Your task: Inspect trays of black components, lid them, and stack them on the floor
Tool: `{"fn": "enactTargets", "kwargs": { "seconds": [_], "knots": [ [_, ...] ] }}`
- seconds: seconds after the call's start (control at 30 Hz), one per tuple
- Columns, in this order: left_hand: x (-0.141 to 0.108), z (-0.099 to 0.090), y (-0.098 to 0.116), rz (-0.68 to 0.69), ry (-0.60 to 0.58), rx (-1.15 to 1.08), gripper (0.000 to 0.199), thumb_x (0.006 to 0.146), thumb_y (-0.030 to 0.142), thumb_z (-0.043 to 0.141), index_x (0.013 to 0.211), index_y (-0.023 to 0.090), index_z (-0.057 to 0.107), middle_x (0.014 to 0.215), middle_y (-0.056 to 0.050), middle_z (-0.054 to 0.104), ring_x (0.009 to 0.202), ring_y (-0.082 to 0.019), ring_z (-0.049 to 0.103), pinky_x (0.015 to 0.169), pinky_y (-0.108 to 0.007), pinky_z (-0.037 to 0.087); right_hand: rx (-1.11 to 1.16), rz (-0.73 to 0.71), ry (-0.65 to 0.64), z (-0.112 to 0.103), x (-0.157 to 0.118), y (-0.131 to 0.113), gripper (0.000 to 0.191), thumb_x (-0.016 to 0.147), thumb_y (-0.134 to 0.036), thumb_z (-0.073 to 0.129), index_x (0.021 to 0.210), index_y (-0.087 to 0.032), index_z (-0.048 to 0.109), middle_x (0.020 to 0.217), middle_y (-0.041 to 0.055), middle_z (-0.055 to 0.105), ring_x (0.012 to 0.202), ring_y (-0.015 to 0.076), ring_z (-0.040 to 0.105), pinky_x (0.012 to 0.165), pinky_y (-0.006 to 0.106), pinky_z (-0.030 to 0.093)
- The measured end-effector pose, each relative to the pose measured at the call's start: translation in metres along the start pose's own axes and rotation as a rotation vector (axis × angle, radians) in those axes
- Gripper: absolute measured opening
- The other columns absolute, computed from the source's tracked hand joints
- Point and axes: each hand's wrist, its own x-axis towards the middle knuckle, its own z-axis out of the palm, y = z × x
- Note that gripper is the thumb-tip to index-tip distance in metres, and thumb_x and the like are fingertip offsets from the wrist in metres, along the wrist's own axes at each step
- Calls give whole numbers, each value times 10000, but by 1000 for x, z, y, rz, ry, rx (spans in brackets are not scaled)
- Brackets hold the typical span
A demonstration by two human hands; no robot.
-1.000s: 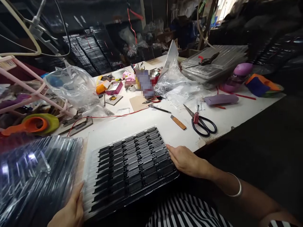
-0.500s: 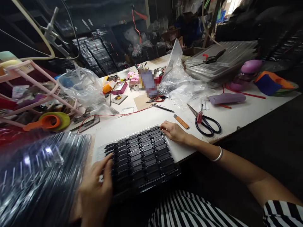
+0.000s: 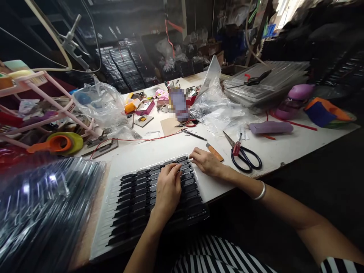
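A clear plastic tray (image 3: 104, 223) lies at the near edge of the table, its left strip bare. Rows of black plastic parts with fine comb-like teeth (image 3: 139, 193) fill the rest of it. My left hand (image 3: 167, 185) is over the upper right part of the rows, thumb and fingers pinched together. What is between those fingertips, if anything, is hidden. At the tray's far right corner, my right hand (image 3: 206, 162) has its fingers curled against the rim. An orange-handled cutter (image 3: 214, 152) lies just beyond the right hand.
Scissors (image 3: 246, 155) with a red screwdriver (image 3: 237, 147) across them lie right of my right hand. A tall stack of shiny plastic trays (image 3: 48, 204) stands at left. Behind are a black pen (image 3: 195, 134), plastic bags (image 3: 216, 106) and a pink rack (image 3: 57, 98).
My left hand has moved right, from the tray's left side to over the upper right rows, uncovering the bare left strip. My right hand stays at the corner. The view has shifted slightly.
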Motion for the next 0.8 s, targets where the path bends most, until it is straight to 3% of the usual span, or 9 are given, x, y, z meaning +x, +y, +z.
{"fn": "enactTargets", "kwargs": {
  "seconds": [0.13,0.23,0.37,0.5,0.8],
  "knots": [
    [1,-3,-2,-10,5,19,234,879,149,484,1031,171,661,1014,-94,658,947,-241,601,863,-420,493,-2,-58,-42,6,15,3,130,872,-93,499,779,-174,543,818,42,539,702,158,512,637,268,409],
    [3,-5,1,-16,30,30,257,877,146,491,1083,166,642,1059,-100,646,993,-237,590,899,-411,481,11,-104,-11,-4,16,-4,167,909,-104,436,785,-178,519,820,42,528,698,152,497,639,265,410],
    [4,-7,11,-10,14,-90,326,837,136,574,1160,183,595,1148,-88,621,1071,-225,569,938,-384,458,36,-176,49,-24,-3,-24,199,955,-143,344,838,-172,503,857,73,534,713,165,488,662,292,431],
    [-2,-5,23,-7,-89,-342,183,831,103,587,980,201,629,920,-15,671,849,-156,622,774,-289,494,52,-275,150,-35,-27,-44,169,938,-103,369,862,-164,507,826,80,564,703,169,504,637,290,441],
    [-21,3,33,34,-55,-513,178,864,84,536,980,208,590,890,0,606,822,-126,577,724,-248,456,316,-217,148,-39,-45,-48,76,860,-102,491,880,-175,497,711,7,551,622,120,517,599,230,447]
  ]
}}
